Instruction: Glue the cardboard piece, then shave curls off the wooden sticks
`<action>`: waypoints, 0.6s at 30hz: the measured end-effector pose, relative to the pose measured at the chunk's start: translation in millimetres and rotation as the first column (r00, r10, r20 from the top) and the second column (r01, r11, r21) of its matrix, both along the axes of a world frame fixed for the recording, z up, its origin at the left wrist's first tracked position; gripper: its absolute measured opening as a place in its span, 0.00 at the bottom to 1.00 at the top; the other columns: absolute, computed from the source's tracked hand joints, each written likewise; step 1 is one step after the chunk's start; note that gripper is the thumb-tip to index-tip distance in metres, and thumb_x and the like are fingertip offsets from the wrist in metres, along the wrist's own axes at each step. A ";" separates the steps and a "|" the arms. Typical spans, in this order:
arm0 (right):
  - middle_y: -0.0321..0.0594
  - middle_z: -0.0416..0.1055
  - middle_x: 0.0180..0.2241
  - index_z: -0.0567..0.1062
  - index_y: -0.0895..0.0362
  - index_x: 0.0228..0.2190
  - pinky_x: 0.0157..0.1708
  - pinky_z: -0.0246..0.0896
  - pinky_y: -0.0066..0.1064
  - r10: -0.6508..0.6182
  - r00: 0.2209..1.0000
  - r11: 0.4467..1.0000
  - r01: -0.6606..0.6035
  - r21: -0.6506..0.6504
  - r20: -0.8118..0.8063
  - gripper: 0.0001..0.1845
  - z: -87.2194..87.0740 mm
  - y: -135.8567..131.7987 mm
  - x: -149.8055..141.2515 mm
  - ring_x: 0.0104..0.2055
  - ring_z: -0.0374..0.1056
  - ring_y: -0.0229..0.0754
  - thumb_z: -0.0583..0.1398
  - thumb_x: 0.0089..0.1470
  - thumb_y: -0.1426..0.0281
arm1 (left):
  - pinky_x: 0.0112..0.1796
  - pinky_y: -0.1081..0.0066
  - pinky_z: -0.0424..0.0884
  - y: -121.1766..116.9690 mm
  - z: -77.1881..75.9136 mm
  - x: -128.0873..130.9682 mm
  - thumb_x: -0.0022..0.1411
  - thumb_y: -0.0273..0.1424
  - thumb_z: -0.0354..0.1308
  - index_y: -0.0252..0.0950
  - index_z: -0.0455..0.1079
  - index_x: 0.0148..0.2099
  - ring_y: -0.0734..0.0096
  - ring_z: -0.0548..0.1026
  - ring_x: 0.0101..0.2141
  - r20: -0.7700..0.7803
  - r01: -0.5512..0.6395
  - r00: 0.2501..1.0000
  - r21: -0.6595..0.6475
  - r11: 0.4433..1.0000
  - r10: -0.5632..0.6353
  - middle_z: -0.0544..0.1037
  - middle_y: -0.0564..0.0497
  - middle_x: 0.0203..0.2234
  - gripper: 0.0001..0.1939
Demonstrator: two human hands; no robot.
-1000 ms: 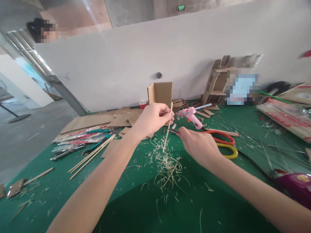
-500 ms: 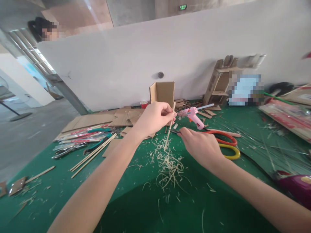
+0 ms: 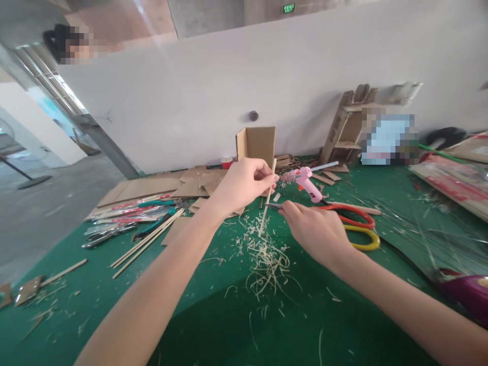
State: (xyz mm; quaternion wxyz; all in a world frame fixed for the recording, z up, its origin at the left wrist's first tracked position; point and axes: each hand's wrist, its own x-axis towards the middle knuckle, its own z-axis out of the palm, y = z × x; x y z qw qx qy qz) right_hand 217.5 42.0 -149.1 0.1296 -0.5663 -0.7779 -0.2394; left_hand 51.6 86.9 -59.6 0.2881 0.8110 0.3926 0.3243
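Note:
A thin wooden stick (image 3: 267,206) slants down toward the green table, pinched near its upper end by my left hand (image 3: 247,179). My right hand (image 3: 318,226) is closed around the blade part of a pair of scissors (image 3: 360,238). Their orange and yellow handle loops stick out to the right behind the hand. The dark blade tip pokes out past my right thumb and meets or nearly meets the stick; contact is hard to make out. Below the stick's lower end lies a heap of pale curly wood shavings (image 3: 269,264).
Behind my hands are a pink glue gun (image 3: 310,185) and an upright folded cardboard piece (image 3: 261,140). To the left lie wooden sticks (image 3: 147,246), cardboard sheets (image 3: 141,190) and pliers (image 3: 152,227). A cardboard structure (image 3: 341,127) stands back right; a purple object (image 3: 467,295) sits at right.
The view has shifted very slightly. Both hands keep the same grips, and the stick and scissors stay almost in place.

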 end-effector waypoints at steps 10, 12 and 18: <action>0.35 0.70 0.22 0.67 0.54 0.30 0.18 0.32 0.31 0.134 0.991 0.963 -0.131 -0.235 -0.001 0.14 -15.4 -2.1 -6.7 0.18 0.63 0.35 0.46 0.60 0.64 | 0.32 0.72 0.71 2.9 -0.4 -2.4 0.57 0.35 0.52 0.35 0.66 0.31 0.71 0.76 0.30 0.017 0.012 1.000 -0.038 0.999 -0.012 0.77 0.48 0.27 0.08; 0.36 0.70 0.21 0.67 0.55 0.30 0.19 0.32 0.31 0.084 0.996 0.986 -0.086 -0.142 -0.019 0.17 -9.2 -0.6 -3.3 0.19 0.63 0.35 0.43 0.61 0.64 | 0.32 0.72 0.71 1.7 0.3 -1.7 0.57 0.35 0.52 0.35 0.66 0.31 0.71 0.75 0.30 0.005 0.004 1.000 -0.025 1.000 -0.004 0.77 0.48 0.27 0.08; 0.37 0.69 0.19 0.67 0.56 0.33 0.19 0.30 0.29 -0.019 0.999 0.999 0.018 -0.029 -0.026 0.20 2.5 -1.0 3.0 0.18 0.62 0.35 0.40 0.61 0.63 | 0.31 0.71 0.69 -3.7 2.0 1.5 0.57 0.36 0.52 0.36 0.66 0.30 0.72 0.74 0.28 -0.048 -0.027 0.998 0.065 0.997 0.030 0.77 0.49 0.25 0.09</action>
